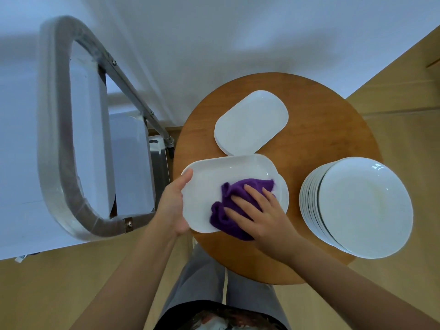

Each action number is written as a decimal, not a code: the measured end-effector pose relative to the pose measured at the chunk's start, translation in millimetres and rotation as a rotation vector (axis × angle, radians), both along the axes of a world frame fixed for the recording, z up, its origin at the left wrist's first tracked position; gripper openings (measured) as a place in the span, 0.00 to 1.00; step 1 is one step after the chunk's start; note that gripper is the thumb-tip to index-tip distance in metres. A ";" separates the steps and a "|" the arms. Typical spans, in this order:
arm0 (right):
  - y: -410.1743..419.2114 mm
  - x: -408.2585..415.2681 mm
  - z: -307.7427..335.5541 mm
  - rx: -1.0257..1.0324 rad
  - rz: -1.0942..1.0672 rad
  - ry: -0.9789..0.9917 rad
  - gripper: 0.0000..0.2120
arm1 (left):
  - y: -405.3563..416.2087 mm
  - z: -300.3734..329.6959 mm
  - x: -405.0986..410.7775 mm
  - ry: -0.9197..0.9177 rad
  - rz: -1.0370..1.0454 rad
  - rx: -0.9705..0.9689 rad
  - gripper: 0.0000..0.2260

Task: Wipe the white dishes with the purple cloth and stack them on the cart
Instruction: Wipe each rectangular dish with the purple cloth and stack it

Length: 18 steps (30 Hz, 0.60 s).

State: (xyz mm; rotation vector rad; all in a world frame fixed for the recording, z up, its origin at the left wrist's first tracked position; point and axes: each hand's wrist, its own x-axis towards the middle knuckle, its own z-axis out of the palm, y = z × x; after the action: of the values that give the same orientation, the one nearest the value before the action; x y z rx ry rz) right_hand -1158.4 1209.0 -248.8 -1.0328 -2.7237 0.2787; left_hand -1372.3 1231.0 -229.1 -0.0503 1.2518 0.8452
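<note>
A white rectangular dish (214, 172) with small handles is held over the near left edge of the round wooden table (309, 96). My left hand (175, 206) grips its left rim, thumb on top. My right hand (264, 215) presses the crumpled purple cloth (228, 210) onto the dish's inside with straight fingers. A stack of white rectangular plates (251, 122) lies behind it. A tall stack of round white plates (362, 206) stands at the table's right edge. The cart (133, 167) stands to the left.
The cart's grey padded handle loop (59, 129) rises at the left, with its metal frame beside the table. A white wall runs behind. Light wooden floor surrounds the table, and my legs are under its near edge.
</note>
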 end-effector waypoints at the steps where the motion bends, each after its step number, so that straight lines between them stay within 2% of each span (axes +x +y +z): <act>1: -0.2 9.9 -2.5 0.009 0.007 -0.030 0.32 | 2.4 0.2 -5.9 0.033 -0.054 0.011 0.12; 3: -1.5 22.8 -5.1 0.014 0.017 -0.060 0.34 | 8.1 3.4 -14.4 0.090 -0.141 0.011 0.12; 6: 0.1 21.8 -3.7 0.029 -0.053 0.012 0.27 | 16.9 7.4 -17.0 0.159 -0.172 -0.010 0.14; 9: 7.4 12.0 4.2 0.011 -0.161 0.043 0.22 | 17.6 11.5 -16.7 0.155 -0.080 -0.027 0.18; 12: 8.2 -0.3 11.6 -0.064 -0.273 0.071 0.25 | 14.0 18.9 0.0 0.067 0.108 0.046 0.28; 13: 6.4 -6.7 13.7 -0.085 -0.317 0.087 0.26 | 10.4 19.6 14.2 0.066 0.166 0.062 0.28; 16: 0.2 -34.2 21.2 -0.104 -0.444 0.113 0.25 | -0.7 17.0 63.5 0.209 0.217 -0.046 0.12; 18: -3.9 -50.3 26.0 -0.106 -0.511 0.119 0.22 | -2.1 15.5 78.4 0.233 0.230 -0.121 0.13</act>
State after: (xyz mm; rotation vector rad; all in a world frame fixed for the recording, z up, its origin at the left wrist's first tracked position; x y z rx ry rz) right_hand -1208.7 1205.1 -222.8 -1.6319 -2.2598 0.3804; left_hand -1293.8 1228.9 -213.5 -0.2003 1.5364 0.9935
